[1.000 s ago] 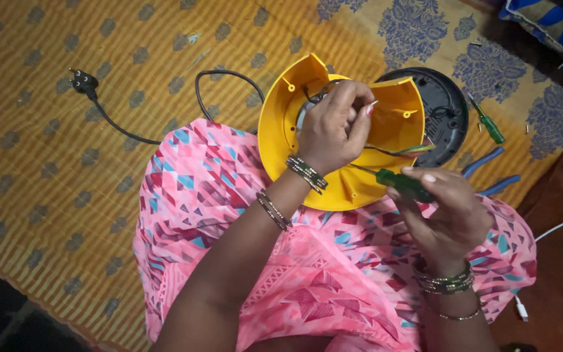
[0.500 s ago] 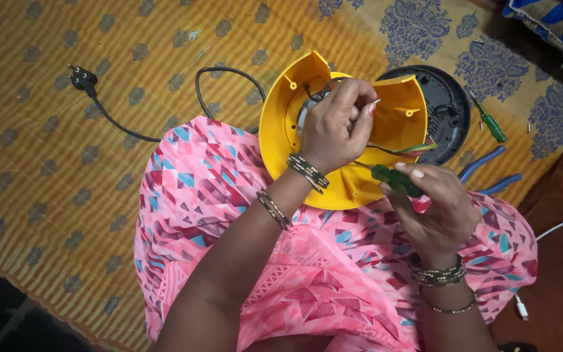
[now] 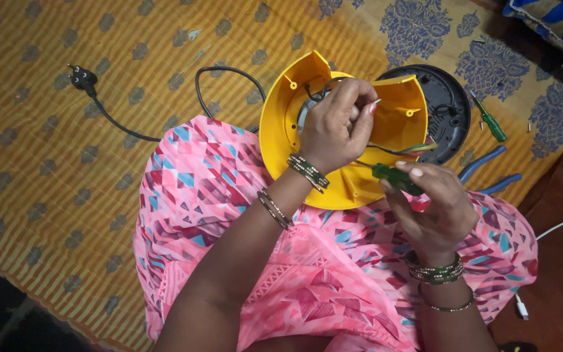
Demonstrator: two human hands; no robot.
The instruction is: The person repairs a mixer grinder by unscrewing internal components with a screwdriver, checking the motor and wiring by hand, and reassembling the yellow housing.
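A yellow plastic appliance housing [image 3: 281, 124] rests on my lap, open side up, against pink patterned cloth [image 3: 229, 189]. My left hand [image 3: 337, 127] reaches into the housing with thumb and fingers pinched on something small that the fingers hide. Black wires [image 3: 314, 88] run inside by that hand. Thin coloured wires [image 3: 412, 148] trail out of the housing to the right. My right hand [image 3: 434, 205] is just below the housing's right rim and grips a green-handled screwdriver [image 3: 392, 177] pointing left toward the housing.
A black round base [image 3: 454, 107] lies behind the housing on the orange patterned mat [image 3: 66, 163]. Beside it are a second green screwdriver [image 3: 490, 124] and blue-handled pliers [image 3: 490, 163]. A black plug [image 3: 83, 78] and its cord [image 3: 223, 72] lie at the left; a white cable [image 3: 562, 225] at the right.
My right hand with the green screwdriver has shifted slightly left and up, closer to the housing. My left hand stays pinched inside the housing.
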